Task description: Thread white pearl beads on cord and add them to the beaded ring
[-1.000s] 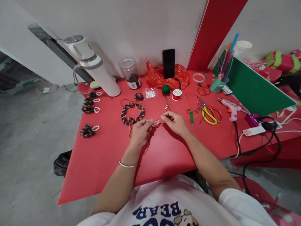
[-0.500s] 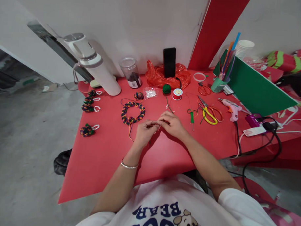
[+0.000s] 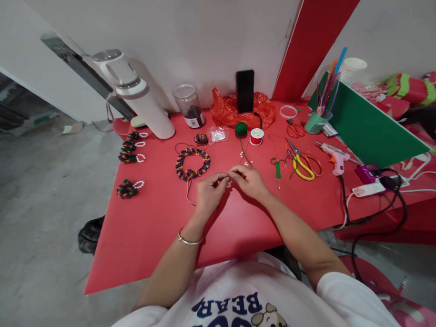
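My left hand (image 3: 210,191) and my right hand (image 3: 249,181) meet over the red table, thumbs and forefingers pinched together. Small white beads (image 3: 229,184) show between and just below the fingertips; any thread they are on is too fine to see. Left of my hands lies a braided multicoloured yarn ring (image 3: 192,174) with loose yarn ends. Loose white beads (image 3: 246,163) lie just beyond my right hand, near the dark green yarn ball (image 3: 241,129) and a spool of red thread (image 3: 256,136). A bag of white beads (image 3: 218,134) rests behind.
Yarn pieces with bead loops (image 3: 127,189) line the left side of the table (image 3: 136,246). A white bottle (image 3: 151,111), a jar (image 3: 189,107) and a phone (image 3: 245,91) stand behind. Rightwards are a green-handled hook (image 3: 278,170), yellow scissors (image 3: 303,169), a glue gun (image 3: 336,158) and a power strip (image 3: 374,188).
My left hand has shifted slightly left, and my right fingertips have drawn back a little toward me. More loose beads beyond my right hand now show.
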A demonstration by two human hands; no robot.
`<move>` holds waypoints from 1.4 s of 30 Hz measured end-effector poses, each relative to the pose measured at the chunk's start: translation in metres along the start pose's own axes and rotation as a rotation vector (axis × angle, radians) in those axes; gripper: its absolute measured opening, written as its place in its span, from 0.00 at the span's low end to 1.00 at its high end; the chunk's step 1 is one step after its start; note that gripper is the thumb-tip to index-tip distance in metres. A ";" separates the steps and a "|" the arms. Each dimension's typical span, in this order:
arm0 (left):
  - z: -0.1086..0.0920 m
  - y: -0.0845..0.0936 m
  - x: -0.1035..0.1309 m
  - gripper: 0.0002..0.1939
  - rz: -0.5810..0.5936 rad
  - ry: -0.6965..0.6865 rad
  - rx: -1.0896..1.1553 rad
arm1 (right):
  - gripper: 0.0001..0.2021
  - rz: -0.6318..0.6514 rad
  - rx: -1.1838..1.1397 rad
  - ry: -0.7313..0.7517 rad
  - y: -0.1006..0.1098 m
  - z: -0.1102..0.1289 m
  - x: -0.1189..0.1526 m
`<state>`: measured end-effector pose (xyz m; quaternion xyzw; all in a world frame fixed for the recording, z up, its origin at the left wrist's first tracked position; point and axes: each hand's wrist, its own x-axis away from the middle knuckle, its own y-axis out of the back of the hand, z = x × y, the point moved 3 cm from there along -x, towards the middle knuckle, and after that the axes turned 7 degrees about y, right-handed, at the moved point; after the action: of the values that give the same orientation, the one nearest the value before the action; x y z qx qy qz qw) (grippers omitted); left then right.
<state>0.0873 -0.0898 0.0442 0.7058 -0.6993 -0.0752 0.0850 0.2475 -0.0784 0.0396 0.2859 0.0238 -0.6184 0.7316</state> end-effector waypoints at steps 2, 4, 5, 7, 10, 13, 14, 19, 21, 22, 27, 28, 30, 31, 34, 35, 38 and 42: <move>0.001 0.001 0.000 0.05 -0.018 -0.031 -0.013 | 0.10 -0.001 0.036 0.008 0.000 -0.002 0.000; 0.001 0.003 0.000 0.05 -0.047 -0.066 -0.040 | 0.11 0.010 0.054 0.016 -0.001 -0.004 0.000; 0.001 0.003 0.000 0.05 -0.054 -0.082 -0.056 | 0.11 0.017 0.056 0.019 -0.002 -0.004 -0.001; -0.001 0.003 0.000 0.06 -0.046 -0.119 -0.084 | 0.10 0.033 0.051 0.018 -0.002 -0.005 -0.001; -0.005 0.002 0.001 0.06 -0.028 -0.190 -0.135 | 0.11 0.052 0.031 0.001 -0.001 -0.006 -0.001; -0.007 0.002 0.002 0.05 -0.084 -0.230 -0.179 | 0.09 0.050 0.035 0.015 0.000 -0.005 -0.001; -0.008 0.003 0.002 0.04 -0.103 -0.234 -0.180 | 0.08 0.039 0.045 0.033 0.000 -0.004 -0.001; -0.004 0.005 -0.002 0.03 -0.130 -0.146 -0.097 | 0.08 -0.009 0.025 0.053 -0.003 0.000 0.001; -0.002 0.006 -0.004 0.02 -0.124 -0.100 -0.050 | 0.09 -0.007 -0.023 0.029 -0.005 0.001 0.002; -0.001 0.006 -0.005 0.02 -0.117 -0.085 -0.033 | 0.09 -0.009 -0.047 0.020 -0.005 0.001 0.002; -0.002 0.005 -0.004 0.01 -0.100 -0.073 -0.020 | 0.12 -0.020 -0.096 0.018 -0.006 0.001 0.002; -0.002 0.004 -0.004 0.01 -0.100 -0.075 -0.020 | 0.13 -0.018 -0.097 0.022 -0.006 0.001 0.002; -0.003 0.005 -0.003 0.02 -0.104 -0.063 -0.005 | 0.15 -0.013 -0.110 0.019 -0.006 0.000 0.002; -0.003 0.005 -0.004 0.01 -0.105 -0.048 0.009 | 0.15 -0.008 -0.126 0.009 -0.007 -0.001 0.002; -0.001 0.004 -0.005 0.01 -0.094 0.006 0.065 | 0.16 0.011 -0.177 -0.018 -0.009 -0.002 0.002; 0.000 0.004 -0.005 0.02 -0.082 0.023 0.099 | 0.16 0.021 -0.184 -0.021 -0.009 -0.001 0.002; 0.006 0.002 -0.007 0.04 -0.018 0.099 0.281 | 0.16 0.042 -0.188 -0.030 -0.009 0.003 0.002; 0.009 -0.003 -0.006 0.08 0.108 0.297 0.502 | 0.17 0.049 -0.207 -0.069 -0.008 0.006 0.002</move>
<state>0.0876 -0.0840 0.0345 0.6697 -0.7126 0.2087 0.0133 0.2389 -0.0836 0.0408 0.1877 0.0554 -0.6039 0.7726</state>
